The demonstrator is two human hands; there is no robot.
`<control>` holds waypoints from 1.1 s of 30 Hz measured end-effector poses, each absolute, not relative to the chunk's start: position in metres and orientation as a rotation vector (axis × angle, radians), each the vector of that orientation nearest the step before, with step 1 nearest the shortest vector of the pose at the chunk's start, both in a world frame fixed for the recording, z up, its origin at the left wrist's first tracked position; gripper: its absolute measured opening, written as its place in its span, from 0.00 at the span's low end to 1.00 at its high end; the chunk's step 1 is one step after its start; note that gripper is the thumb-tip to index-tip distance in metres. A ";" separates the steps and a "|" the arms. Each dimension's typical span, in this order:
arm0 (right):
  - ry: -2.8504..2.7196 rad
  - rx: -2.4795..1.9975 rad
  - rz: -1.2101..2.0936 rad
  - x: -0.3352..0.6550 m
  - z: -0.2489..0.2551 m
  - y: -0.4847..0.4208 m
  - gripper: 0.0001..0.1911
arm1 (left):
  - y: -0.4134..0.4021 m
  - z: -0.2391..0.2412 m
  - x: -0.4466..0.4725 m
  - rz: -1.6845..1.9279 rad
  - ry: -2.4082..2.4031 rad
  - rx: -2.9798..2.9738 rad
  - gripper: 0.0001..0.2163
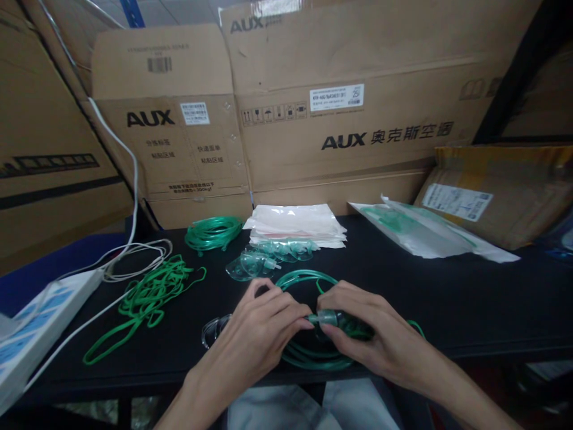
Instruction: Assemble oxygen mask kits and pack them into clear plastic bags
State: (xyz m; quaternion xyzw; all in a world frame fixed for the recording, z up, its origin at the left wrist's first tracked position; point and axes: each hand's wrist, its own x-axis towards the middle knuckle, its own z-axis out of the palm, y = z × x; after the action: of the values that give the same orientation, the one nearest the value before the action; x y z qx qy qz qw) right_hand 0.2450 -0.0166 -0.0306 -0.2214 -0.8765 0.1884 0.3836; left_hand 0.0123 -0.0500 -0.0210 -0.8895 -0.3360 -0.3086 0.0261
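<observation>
Near the oxygen masks (pixel 250 266), the left hand (pixel 259 334) and right hand (pixel 371 341) meet, pinched on the clear connector (pixel 324 318) of the green tubing coil (pixel 304 278), which seems best held straight.

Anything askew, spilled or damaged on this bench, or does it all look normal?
Nothing looks spilled or damaged. The left hand and right hand pinch a connector on the green tubing coil. The only untidiness is the green bands, which sprawl in a loose tangle at the left.
</observation>
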 end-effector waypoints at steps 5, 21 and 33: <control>-2.252 -0.574 0.307 0.244 -0.035 -0.018 0.07 | -0.049 -0.026 0.013 -0.837 -1.176 -2.824 0.10; -2.274 -0.579 0.471 0.243 -0.026 -0.019 0.05 | -0.047 -0.022 0.011 -0.914 -1.048 -2.693 0.09; -2.202 -0.800 0.733 0.244 -0.026 -0.021 0.05 | -0.051 -0.026 0.016 -0.809 -1.011 -2.568 0.07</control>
State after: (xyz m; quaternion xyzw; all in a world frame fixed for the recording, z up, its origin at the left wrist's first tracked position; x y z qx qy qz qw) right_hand 0.2439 -0.0211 -0.0259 -0.3069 -0.8447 0.2812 0.3365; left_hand 0.0160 -0.0514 -0.0259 -0.8850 -0.3484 -0.2787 0.1327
